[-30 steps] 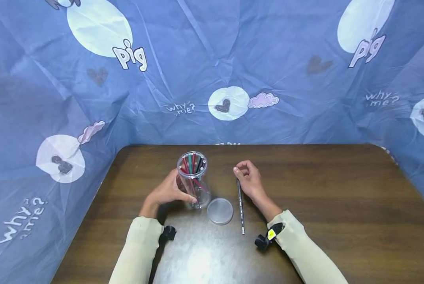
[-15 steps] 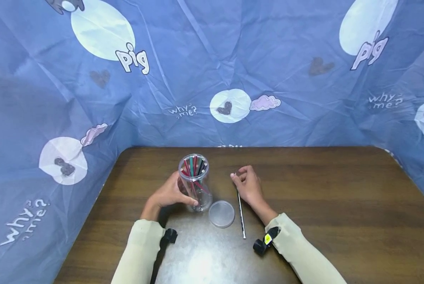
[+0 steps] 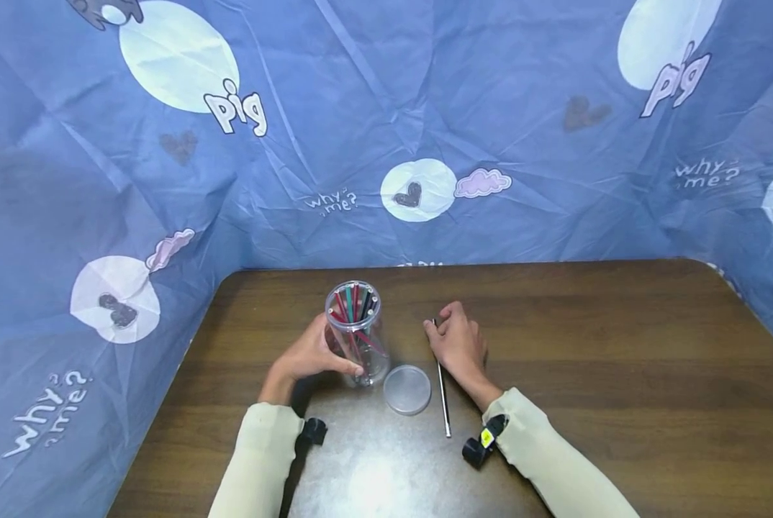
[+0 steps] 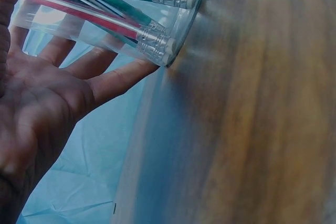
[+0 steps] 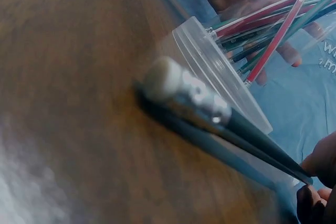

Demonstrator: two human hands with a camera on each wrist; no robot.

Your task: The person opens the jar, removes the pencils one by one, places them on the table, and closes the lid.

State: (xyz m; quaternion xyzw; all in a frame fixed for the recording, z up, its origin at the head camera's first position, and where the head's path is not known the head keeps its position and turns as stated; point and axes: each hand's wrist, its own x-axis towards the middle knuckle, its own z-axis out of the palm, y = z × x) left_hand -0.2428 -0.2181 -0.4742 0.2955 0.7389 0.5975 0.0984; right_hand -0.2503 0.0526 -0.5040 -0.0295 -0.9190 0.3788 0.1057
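Left hand (image 3: 312, 354) is wrapped round a clear jar (image 3: 376, 361), thumb in front, left of centre on the brown table (image 3: 587, 360). Pencils (image 3: 354, 306) stand inside, eraser ends up. Lid (image 3: 407, 390) is off, flat on the table, between the jar and a loose pencil (image 3: 443, 399). Right hand (image 3: 458, 345) is at that pencil's far end; grip is hard to read from the head view. Right wrist view settles it: thumb and finger pinch the thin end, and the other end has a white eraser (image 5: 161, 80) and a metal band (image 5: 205, 100). Barrel looks dark green there, just a dark shiny stick from above. Whether the eraser end touches the table, can't tell. Left wrist view gives what the head view hides: fingers fanned out behind the jar wall, red and green barrels up close. Wrinkled blue cloth (image 3: 335, 108) behind, "pig" and "why me?" prints. Pale sleeves (image 3: 257, 446) on both arms.
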